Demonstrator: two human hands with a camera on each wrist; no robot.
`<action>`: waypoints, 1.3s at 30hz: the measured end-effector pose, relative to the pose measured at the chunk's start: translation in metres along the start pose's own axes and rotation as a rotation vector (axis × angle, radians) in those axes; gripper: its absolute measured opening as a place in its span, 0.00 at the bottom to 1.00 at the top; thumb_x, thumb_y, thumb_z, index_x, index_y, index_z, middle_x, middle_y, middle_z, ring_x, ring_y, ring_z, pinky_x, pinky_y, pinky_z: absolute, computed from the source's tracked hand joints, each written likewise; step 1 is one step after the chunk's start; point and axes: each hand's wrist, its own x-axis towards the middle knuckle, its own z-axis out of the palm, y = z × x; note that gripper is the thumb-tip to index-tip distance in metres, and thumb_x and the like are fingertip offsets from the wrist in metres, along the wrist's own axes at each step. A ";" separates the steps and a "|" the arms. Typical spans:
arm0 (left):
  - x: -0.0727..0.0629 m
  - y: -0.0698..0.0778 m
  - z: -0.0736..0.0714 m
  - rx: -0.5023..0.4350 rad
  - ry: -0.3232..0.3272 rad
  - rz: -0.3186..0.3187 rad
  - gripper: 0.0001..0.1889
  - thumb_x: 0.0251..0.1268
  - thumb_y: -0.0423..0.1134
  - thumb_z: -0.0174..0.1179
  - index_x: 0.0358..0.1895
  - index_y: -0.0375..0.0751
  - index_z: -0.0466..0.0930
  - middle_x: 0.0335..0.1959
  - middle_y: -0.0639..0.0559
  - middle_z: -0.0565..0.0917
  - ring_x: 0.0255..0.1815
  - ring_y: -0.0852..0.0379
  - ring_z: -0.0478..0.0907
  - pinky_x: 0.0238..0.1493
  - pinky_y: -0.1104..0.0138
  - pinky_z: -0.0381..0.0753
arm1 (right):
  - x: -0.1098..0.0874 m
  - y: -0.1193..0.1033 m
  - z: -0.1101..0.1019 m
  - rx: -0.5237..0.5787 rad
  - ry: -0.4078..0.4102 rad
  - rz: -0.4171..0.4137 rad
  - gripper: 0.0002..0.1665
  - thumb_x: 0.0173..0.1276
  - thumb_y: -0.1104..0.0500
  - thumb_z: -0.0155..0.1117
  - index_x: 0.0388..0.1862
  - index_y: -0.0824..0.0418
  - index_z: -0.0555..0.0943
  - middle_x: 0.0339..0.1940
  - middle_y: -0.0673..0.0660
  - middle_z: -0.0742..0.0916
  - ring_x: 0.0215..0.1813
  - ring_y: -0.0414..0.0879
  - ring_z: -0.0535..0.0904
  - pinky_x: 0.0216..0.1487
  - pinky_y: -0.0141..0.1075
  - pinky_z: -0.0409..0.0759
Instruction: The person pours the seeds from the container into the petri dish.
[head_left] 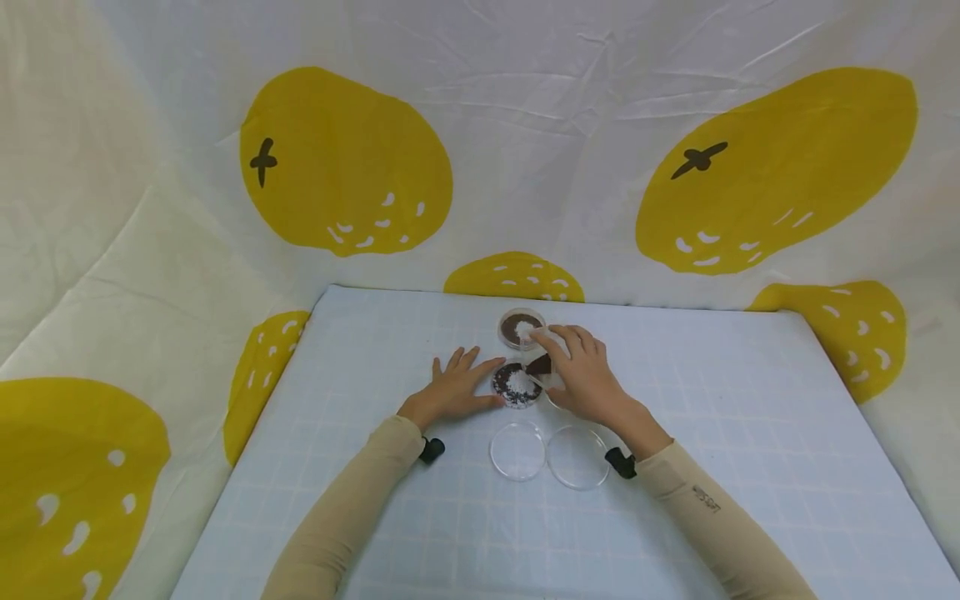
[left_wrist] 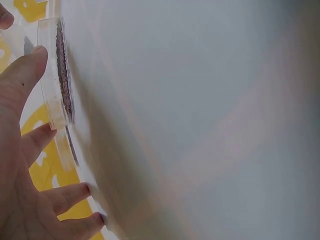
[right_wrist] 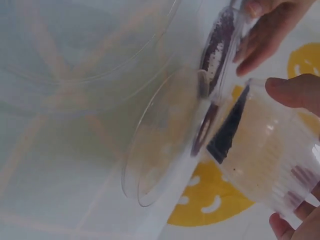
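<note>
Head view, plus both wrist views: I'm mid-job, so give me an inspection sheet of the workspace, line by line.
Surface: pale tabletop with a faint grid.
Job's things: near filled dish and far filled dish, each with dark and white material; clear cup with dark contents, tilted over the near one.
Clutter: two clear dishes or lids nearest the person; another clear piece, largely hidden by the right hand in the head view.
Left hand: thumb and forefinger touch the near filled dish.
Right hand: grips the clear cup.
Cables: nothing seen.
Surroundings: white cloth backdrop with yellow fruit shapes.
</note>
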 end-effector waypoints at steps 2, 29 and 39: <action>0.000 0.000 0.000 -0.002 0.000 0.002 0.42 0.65 0.70 0.55 0.80 0.69 0.52 0.81 0.41 0.47 0.79 0.34 0.38 0.67 0.28 0.33 | -0.002 0.004 0.000 0.062 0.005 0.034 0.60 0.49 0.56 0.84 0.78 0.52 0.59 0.73 0.66 0.66 0.71 0.66 0.57 0.59 0.65 0.62; -0.002 0.002 -0.001 0.009 -0.017 -0.011 0.42 0.65 0.73 0.52 0.80 0.70 0.49 0.82 0.42 0.45 0.80 0.36 0.36 0.68 0.30 0.32 | -0.030 0.039 -0.004 0.737 0.062 0.379 0.60 0.56 0.53 0.82 0.80 0.50 0.54 0.76 0.61 0.66 0.76 0.61 0.58 0.68 0.63 0.62; -0.002 0.004 -0.003 0.009 -0.014 -0.013 0.42 0.65 0.71 0.54 0.80 0.69 0.50 0.81 0.41 0.45 0.80 0.35 0.37 0.68 0.30 0.33 | -0.036 0.035 -0.018 0.903 0.086 0.435 0.56 0.60 0.61 0.78 0.80 0.55 0.53 0.75 0.64 0.65 0.76 0.61 0.59 0.69 0.62 0.62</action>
